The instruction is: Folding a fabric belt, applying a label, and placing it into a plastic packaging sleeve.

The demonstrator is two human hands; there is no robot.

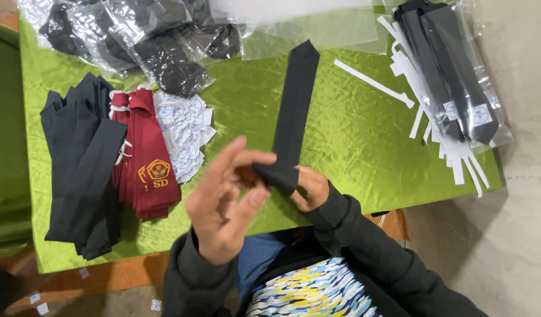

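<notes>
The two hands are close together at the lower middle of the frame. The left hand (223,202) is raised, with its fingers partly spread and its thumb and first finger pinching the near end of a dark tie (292,120). The right hand (310,188) is curled shut on that same end from the other side. The dark tie runs up from the hands toward the top middle of the frame and lies flat on the green cloth (352,135) that covers the table.

To the left of the hands is a pile of red ties (146,158) with a yellow badge. Just above and right of them is a heap of small white labels (185,132). Further left is a stack of dark ties (82,164). In the upper left are dark ties in clear bags (141,35). In the upper right more bagged ties (452,70) lie on white paper strips (373,82).
</notes>
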